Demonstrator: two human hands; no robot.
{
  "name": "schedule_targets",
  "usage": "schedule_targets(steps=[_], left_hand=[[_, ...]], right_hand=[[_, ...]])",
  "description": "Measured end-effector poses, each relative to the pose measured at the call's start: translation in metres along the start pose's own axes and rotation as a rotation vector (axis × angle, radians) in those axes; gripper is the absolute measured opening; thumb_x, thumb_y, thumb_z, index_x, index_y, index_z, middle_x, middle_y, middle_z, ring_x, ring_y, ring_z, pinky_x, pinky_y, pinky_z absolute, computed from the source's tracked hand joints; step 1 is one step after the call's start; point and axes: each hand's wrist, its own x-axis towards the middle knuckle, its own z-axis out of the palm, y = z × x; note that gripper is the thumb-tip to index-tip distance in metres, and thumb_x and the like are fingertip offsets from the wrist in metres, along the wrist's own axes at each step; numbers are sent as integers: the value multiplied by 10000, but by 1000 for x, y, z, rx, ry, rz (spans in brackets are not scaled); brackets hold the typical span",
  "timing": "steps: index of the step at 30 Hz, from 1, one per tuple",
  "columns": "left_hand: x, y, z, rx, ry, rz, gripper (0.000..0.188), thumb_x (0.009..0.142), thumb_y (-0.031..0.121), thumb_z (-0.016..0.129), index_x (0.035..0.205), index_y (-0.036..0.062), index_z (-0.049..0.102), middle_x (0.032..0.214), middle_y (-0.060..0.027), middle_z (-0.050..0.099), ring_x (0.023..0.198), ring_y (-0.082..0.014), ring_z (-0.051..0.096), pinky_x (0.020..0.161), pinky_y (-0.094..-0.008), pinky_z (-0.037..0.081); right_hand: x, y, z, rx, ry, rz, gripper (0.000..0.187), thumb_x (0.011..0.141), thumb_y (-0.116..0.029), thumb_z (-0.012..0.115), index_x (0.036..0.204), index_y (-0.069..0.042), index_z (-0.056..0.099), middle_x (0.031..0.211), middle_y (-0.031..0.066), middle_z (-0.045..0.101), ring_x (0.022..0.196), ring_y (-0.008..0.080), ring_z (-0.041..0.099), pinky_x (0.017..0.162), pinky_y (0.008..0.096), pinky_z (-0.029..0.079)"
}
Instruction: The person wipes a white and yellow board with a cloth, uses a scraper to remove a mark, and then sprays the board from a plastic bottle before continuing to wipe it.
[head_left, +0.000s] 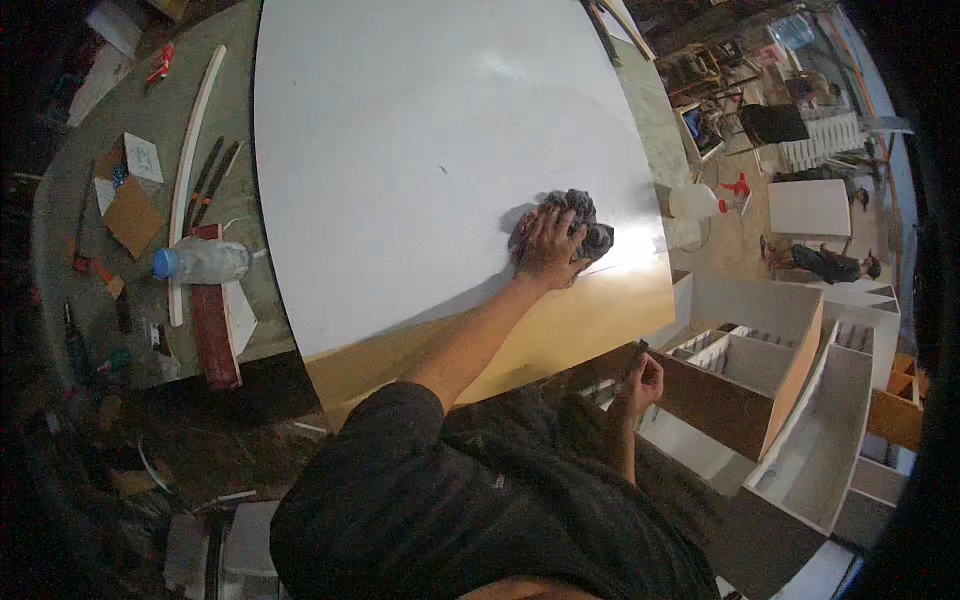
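The rag (572,222) is a crumpled grey cloth, bunched into dark folds, lying on the big white board (420,150) near its right, near corner. The left hand (548,248) presses flat on top of it, fingers spread over the folds, so the rag's near half is hidden under the palm. The board is glossy white, with a bare tan strip (560,330) along its near edge; its far end is cut off by the top of the view. The right hand (640,383) hangs lower, to the right, closed in a loose fist around a small dark thing too small to make out. Behind it stands a brown panel (715,405) of a white cabinet (820,440) with open compartments. To the left of the board, on the bench (80,200), lie a plastic bottle (203,261) with a blue cap, a red block (215,330), a pale curved strip (192,170) and scraps lost in shadow. Far right, a spray bottle (705,200) sits on the floor, where another person (825,263) crouches.
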Motion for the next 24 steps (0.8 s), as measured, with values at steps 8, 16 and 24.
schedule_targets(steps=[8, 16, 24], left_hand=[[-94, -74, -152, 438, 223, -117, 529, 712, 380, 777, 1102, 50, 642, 1335, -153, 532, 1249, -407, 471, 1012, -594, 368], [-235, -118, -257, 703, 326, -425, 599, 799, 420, 754, 1147, -28, 562, 1428, -240, 437, 1315, -473, 425, 1062, -611, 349], [-93, -60, -84, 502, 162, -124, 842, 665, 628, 759, 1252, 61, 553, 1423, -257, 405, 1338, -493, 354, 1067, -664, 289]], right_hand=[[-17, 25, 22, -104, 3, 41, 176, 964, -177, 683, 958, -4, 647, 855, 31, 635, 784, 94, 553, 715, 258, 472], [-28, 66, 30, -42, -12, 184, 148, 951, -155, 686, 946, -11, 653, 837, 6, 624, 749, 88, 554, 695, 247, 468], [4, 54, 6, -105, 78, 165, 184, 962, -166, 667, 954, 18, 650, 849, 41, 632, 780, 119, 558, 725, 281, 473]])
